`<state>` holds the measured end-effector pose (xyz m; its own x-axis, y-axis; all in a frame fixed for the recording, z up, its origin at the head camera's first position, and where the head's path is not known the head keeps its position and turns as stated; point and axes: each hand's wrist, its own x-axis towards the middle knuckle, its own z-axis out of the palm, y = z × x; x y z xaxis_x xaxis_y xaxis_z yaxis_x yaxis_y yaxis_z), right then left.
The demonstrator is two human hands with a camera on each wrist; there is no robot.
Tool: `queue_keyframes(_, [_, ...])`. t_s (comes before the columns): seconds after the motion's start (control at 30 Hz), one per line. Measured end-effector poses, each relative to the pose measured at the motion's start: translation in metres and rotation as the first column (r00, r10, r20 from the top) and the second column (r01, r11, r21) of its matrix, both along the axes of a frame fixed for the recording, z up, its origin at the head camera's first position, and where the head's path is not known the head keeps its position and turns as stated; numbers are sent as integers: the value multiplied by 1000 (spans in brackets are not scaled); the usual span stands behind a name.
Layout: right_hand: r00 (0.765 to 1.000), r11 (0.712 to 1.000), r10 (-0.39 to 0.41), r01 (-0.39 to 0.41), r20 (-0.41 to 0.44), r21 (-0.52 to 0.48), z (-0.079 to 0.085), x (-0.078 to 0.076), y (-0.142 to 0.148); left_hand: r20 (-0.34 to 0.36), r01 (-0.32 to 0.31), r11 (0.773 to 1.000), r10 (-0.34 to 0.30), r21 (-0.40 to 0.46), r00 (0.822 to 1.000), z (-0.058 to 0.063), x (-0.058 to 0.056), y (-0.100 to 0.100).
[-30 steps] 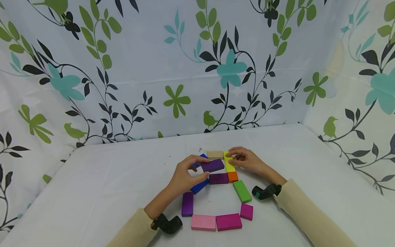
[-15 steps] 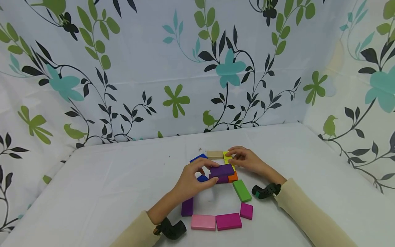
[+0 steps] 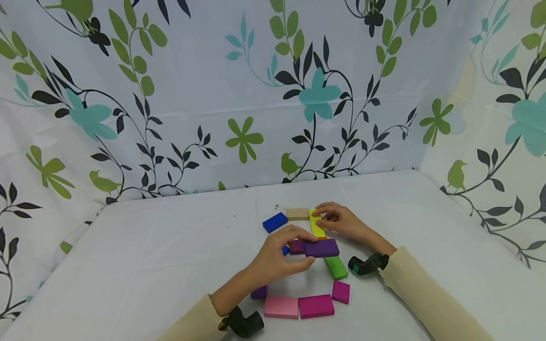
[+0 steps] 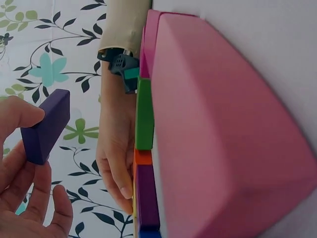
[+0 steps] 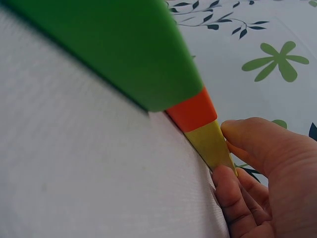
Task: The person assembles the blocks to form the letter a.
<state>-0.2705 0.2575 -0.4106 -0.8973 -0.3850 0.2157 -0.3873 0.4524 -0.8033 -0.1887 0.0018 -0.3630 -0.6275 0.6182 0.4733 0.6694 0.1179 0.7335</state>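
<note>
My left hand (image 3: 277,255) pinches a dark purple block (image 3: 322,248) between thumb and fingers, holding it up above the table. In the left wrist view this purple block (image 4: 47,124) is tilted and apart from the row. Below it in the head view, it partly covers another purple block (image 3: 296,246) and most of an orange block (image 3: 323,238). My right hand (image 3: 345,222) rests at the yellow block (image 3: 316,225), its fingers and thumb curled on it. In the right wrist view the yellow block (image 5: 212,144) adjoins the orange block (image 5: 194,111).
Several blocks form an outline on the white table (image 3: 170,265): a tan block (image 3: 297,214), blue block (image 3: 275,222), green block (image 3: 336,268), small magenta block (image 3: 341,291), long magenta block (image 3: 316,306) and pink block (image 3: 281,307). A patterned cloth (image 3: 192,94) hangs behind.
My left hand has carried the purple block rightward and toward me, from over the blue blocks to over the orange one. My right hand has stayed at the yellow block.
</note>
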Motion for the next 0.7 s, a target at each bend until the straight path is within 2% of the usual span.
queue_keyframes(0.33, [1000,1000,-6,6,18,-8,1,1,-1,47,73,996,-70,-50,996,-3,8,8])
queue_keyframes(0.57, [1000,1000,-5,5,4,-6,2,2,-2,4,129,988,-129,-85,992,-6,13,14])
queue_keyframes(0.7, [1000,1000,-9,9,7,-2,3,3,-2,45,158,982,-153,-108,987,-5,17,16])
